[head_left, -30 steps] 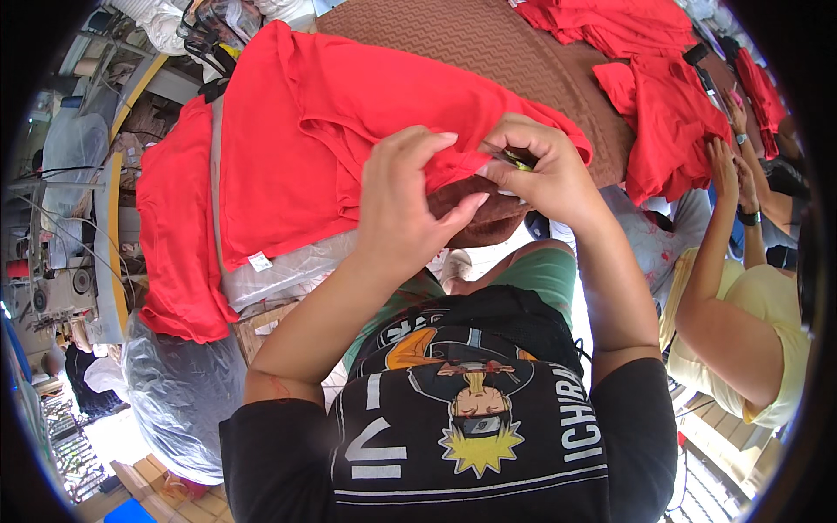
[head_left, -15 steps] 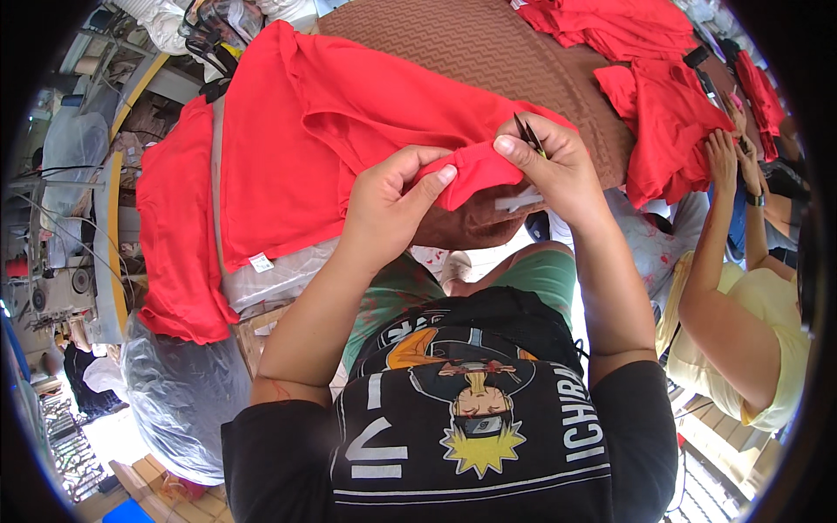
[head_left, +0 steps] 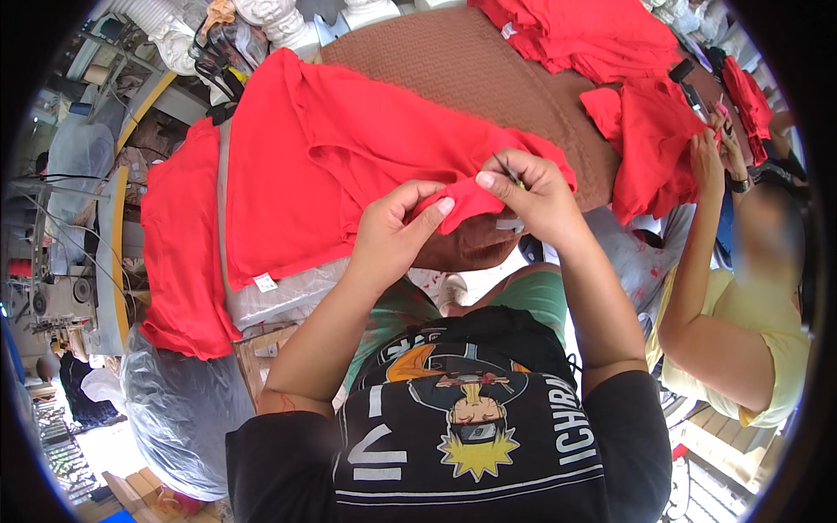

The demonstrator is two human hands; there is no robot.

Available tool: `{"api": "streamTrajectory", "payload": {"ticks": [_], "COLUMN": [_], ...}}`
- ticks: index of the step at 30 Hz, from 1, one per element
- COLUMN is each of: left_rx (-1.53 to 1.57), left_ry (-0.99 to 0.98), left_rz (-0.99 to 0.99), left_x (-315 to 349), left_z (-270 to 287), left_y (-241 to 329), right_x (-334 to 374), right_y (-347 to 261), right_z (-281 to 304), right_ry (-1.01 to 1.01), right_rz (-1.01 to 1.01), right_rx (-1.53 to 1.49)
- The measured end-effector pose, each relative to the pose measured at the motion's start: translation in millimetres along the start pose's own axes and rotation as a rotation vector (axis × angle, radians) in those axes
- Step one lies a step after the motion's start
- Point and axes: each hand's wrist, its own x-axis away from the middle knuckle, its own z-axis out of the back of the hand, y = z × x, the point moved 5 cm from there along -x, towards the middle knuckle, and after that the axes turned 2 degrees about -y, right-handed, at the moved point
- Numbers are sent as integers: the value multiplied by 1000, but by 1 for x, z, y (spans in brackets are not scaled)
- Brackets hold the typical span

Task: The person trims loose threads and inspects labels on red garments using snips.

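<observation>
A red garment [head_left: 305,192] lies spread over the table end, with a white tag near its lower left corner. Its near right edge is lifted off the table between my two hands. My left hand [head_left: 394,234] is closed on this edge, thumb on top. A short way to the right, my right hand [head_left: 539,197] pinches the same edge between thumb and fingers. Small dark thread snips [head_left: 506,167] stick out of the right hand, their handle mostly hidden by the fingers.
Brown patterned cloth [head_left: 418,65] covers the table. Another red garment [head_left: 179,253] hangs at the left. Red garments [head_left: 584,39] are heaped at the far right, where a co-worker in yellow [head_left: 724,349] handles red cloth [head_left: 658,144]. Machines and a plastic-wrapped bundle [head_left: 183,410] stand left.
Both hands sit lower in the picture, as the whole view has shifted a little. My thumbs are slightly closer together on the edge. The snips' blades show less spread.
</observation>
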Motion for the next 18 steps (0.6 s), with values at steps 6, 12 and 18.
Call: {"api": "streamTrajectory", "payload": {"ticks": [6, 12, 18], "left_rx": [-468, -823, -489], "left_ry": [97, 179, 260], "left_rz": [-90, -275, -561], "left_x": [-13, -4, 17], "left_z": [0, -2, -12], "left_y": [-19, -28, 56], "right_x": [-3, -8, -8], "right_y": [49, 75, 69], "right_z": [-6, -18, -18], "right_ry": [45, 70, 24], "right_rz": [-10, 17, -28], "right_rx": [175, 369, 251]}}
